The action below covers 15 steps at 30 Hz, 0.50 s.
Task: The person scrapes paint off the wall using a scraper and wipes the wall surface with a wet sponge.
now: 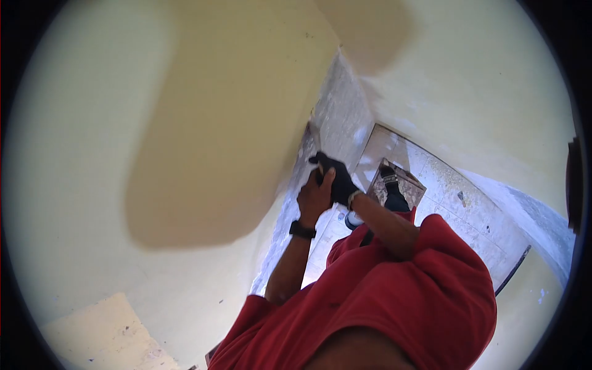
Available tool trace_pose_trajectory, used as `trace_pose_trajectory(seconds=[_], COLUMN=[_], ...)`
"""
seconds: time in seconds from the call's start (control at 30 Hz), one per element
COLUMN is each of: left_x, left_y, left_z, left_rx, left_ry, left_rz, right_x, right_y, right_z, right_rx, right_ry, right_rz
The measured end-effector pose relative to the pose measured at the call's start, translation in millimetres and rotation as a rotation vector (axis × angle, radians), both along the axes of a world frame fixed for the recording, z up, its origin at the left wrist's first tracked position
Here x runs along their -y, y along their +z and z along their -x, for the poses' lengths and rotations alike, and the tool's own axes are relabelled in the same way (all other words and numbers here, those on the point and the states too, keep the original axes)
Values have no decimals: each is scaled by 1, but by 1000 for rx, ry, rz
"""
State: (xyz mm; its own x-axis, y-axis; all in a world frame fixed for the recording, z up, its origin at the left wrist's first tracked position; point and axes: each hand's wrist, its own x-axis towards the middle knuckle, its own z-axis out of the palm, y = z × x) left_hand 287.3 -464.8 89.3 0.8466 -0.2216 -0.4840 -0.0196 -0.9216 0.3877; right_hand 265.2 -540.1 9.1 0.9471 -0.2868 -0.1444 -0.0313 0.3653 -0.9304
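Note:
My left hand (314, 197), bare with a dark watch (302, 230) at its wrist, is raised in front of my chest with its fingers closed. Touching it is my right hand (338, 179), in a black glove, with a bracelet (354, 197) below the cuff. Both hands are curled around the same small spot beside the wall. A thin, pale sliver shows between the fingers, but what they grip is mostly hidden. Just beyond them is the grey lower band (342, 92) of the wall, with a dark patch near my fingertips.
Pale yellow walls (74, 172) meet at a corner ahead, with broad shadows on them. Below is a spotted, tiled floor (475, 225). My dark-shod foot (391, 185) rests on a worn, stained board or stool (414, 183). A dark object (574, 185) sits at the right edge.

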Motion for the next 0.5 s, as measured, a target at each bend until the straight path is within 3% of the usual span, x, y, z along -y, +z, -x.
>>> trace_pose_trajectory(seconds=[0.07, 0.1, 0.23, 0.33, 0.4, 0.5], left_x=[-3, 4, 45, 42, 23, 19], left_y=[5, 6, 11, 3, -1, 7], left_z=[11, 7, -38, -30, -4, 11], left_rx=[26, 24, 0, 27, 36, 49], left_ry=[80, 80, -36, -37, 26, 110], left_rz=[129, 44, 33, -21, 50, 123], right_x=[-6, -2, 34, 44, 25, 25], right_y=[-9, -14, -5, 14, -5, 11], right_z=[-2, -4, -30, -27, -7, 1], right_rx=[199, -30, -86, -163, 14, -139], right_ry=[-160, 35, -2, -2, 3, 139], right_rz=[232, -163, -186, -383, -95, -275])
